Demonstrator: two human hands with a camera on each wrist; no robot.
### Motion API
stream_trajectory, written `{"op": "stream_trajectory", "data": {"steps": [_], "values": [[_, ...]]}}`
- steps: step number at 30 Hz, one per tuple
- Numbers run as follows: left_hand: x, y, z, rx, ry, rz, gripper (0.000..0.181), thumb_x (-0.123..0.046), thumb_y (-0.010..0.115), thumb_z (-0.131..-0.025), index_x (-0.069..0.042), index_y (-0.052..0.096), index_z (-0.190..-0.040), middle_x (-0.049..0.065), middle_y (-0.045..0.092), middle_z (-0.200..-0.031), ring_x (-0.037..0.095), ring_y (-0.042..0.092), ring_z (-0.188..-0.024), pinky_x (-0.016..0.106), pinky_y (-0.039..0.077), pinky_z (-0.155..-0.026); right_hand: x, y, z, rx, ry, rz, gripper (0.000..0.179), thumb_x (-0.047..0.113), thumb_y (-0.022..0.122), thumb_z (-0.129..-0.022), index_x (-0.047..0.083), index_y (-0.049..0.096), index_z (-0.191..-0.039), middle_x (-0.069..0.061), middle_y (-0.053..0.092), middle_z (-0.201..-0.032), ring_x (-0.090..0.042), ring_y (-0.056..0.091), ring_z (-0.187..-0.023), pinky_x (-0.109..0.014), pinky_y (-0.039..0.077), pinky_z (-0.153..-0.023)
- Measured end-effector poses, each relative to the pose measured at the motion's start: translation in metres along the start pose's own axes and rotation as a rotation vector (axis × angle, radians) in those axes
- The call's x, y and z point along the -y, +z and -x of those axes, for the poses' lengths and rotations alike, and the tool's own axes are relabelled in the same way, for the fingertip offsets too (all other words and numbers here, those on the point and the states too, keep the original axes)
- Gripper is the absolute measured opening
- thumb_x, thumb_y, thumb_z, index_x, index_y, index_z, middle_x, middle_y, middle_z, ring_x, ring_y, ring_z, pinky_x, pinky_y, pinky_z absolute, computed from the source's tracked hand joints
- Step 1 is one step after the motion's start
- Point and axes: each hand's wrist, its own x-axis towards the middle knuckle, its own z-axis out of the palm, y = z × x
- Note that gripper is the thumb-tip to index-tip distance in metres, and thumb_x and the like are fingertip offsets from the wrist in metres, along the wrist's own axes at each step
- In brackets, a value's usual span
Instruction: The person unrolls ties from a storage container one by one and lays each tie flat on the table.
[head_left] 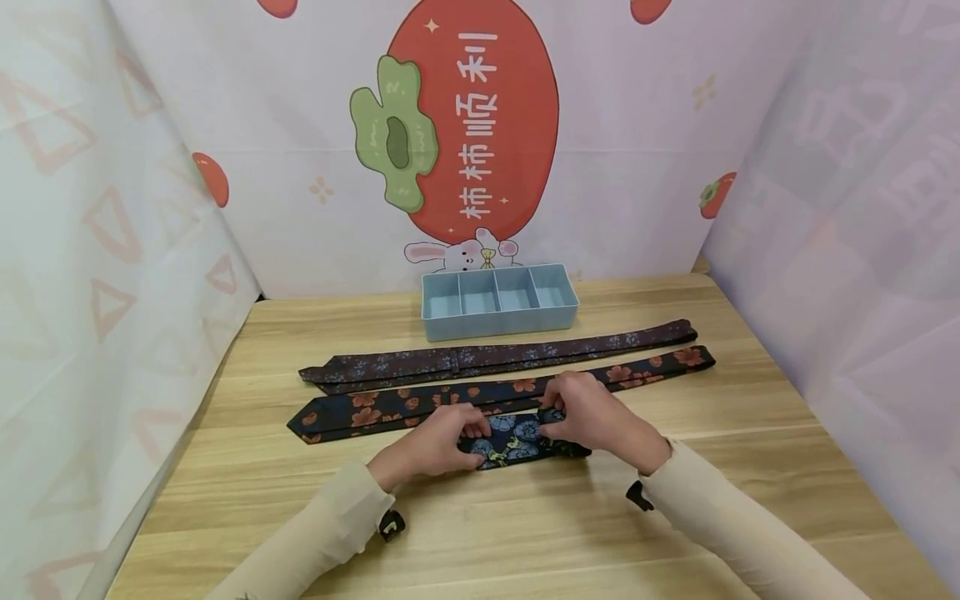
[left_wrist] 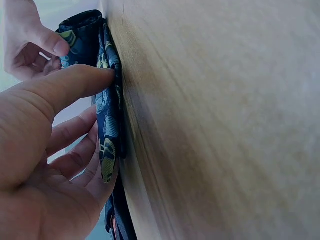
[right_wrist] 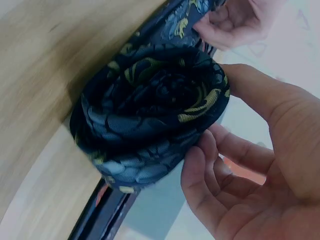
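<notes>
A dark blue necktie (head_left: 513, 442) with pale blue flowers and yellow-green figures lies at the table's near middle. Its right part is wound into a loose roll (right_wrist: 150, 160), whose spiral end faces the right wrist camera. My right hand (head_left: 588, 417) holds this roll between thumb and fingers. At the flat left part, my left hand (head_left: 438, 442) grips the tie by its edges, the thumb (left_wrist: 85, 82) on the near edge and the fingers along the far one. The left fingertips are partly hidden behind the cloth.
Behind the hands a dark necktie with orange flowers (head_left: 360, 412) lies stretched out, folded lengthwise. Farther back is a purple-brown necktie with small blue flowers (head_left: 405, 364). A light blue divided box (head_left: 502, 325) stands at the table's back edge, before a printed curtain (head_left: 615, 167).
</notes>
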Motion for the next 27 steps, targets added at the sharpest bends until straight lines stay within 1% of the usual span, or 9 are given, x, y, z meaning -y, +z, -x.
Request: {"op": "stream_trajectory", "data": {"steps": [3,7,15,18,21,24,27], "values": [[0.001,0.0,0.0,0.007,-0.018,0.01,0.03,-0.019,0.081,-0.095,-0.011,0.072,-0.122,0.002,0.068,-0.119,0.016,0.064,-0.104,0.033,0.057,-0.093,-0.006,-0.007,0.004,0.001,0.023,-0.036,0.024,0.02,0.089,-0.085,0.008,0.074,-0.098,0.0,0.065,-0.085,-0.006,0.054,-0.07,-0.03,0.054,-0.069],[0.001,0.0,0.0,0.006,-0.025,0.026,0.03,-0.019,0.081,-0.095,-0.012,0.072,-0.122,0.002,0.068,-0.119,0.016,0.064,-0.105,0.034,0.057,-0.093,-0.016,-0.017,0.011,0.01,0.071,-0.082,0.022,0.021,0.088,-0.087,0.009,0.074,-0.099,0.003,0.066,-0.082,-0.005,0.057,-0.07,-0.03,0.055,-0.07],[0.002,-0.001,0.0,0.001,-0.026,0.027,0.031,-0.018,0.083,-0.093,-0.014,0.072,-0.121,0.0,0.068,-0.118,0.016,0.064,-0.106,0.033,0.057,-0.094,-0.041,-0.036,0.03,0.016,0.125,-0.149,0.021,0.024,0.085,-0.09,0.011,0.076,-0.104,0.004,0.07,-0.088,-0.006,0.064,-0.078,-0.026,0.057,-0.072],[0.003,0.0,0.0,0.001,-0.024,0.028,0.031,-0.018,0.083,-0.093,-0.013,0.072,-0.121,-0.001,0.068,-0.118,0.015,0.064,-0.105,0.033,0.057,-0.094,-0.051,-0.042,0.039,0.022,0.14,-0.165,0.023,0.023,0.083,-0.091,0.008,0.076,-0.106,0.002,0.072,-0.091,-0.007,0.066,-0.08,-0.028,0.059,-0.073],[0.002,0.0,0.0,0.002,-0.024,0.03,0.031,-0.018,0.083,-0.093,-0.013,0.072,-0.121,0.0,0.068,-0.118,0.015,0.063,-0.104,0.033,0.057,-0.093,-0.062,-0.047,0.048,0.032,0.174,-0.175,0.025,0.019,0.08,-0.09,0.003,0.075,-0.109,-0.002,0.074,-0.094,-0.011,0.068,-0.082,-0.033,0.06,-0.074],[0.001,-0.001,-0.001,0.007,-0.03,0.028,0.031,-0.018,0.083,-0.093,-0.012,0.072,-0.121,0.0,0.068,-0.118,0.015,0.063,-0.104,0.033,0.057,-0.093,-0.074,-0.05,0.057,0.06,0.222,-0.18,0.029,0.015,0.078,-0.09,-0.003,0.074,-0.113,-0.006,0.075,-0.097,-0.014,0.069,-0.084,-0.037,0.06,-0.074],[-0.003,-0.002,0.0,0.016,-0.034,0.016,0.031,-0.017,0.082,-0.093,-0.011,0.072,-0.122,0.002,0.068,-0.118,0.016,0.063,-0.104,0.034,0.057,-0.093,-0.085,-0.049,0.063,0.09,0.247,-0.184,0.033,0.013,0.077,-0.091,-0.007,0.072,-0.117,-0.009,0.075,-0.099,-0.016,0.068,-0.086,-0.039,0.06,-0.075]]}}
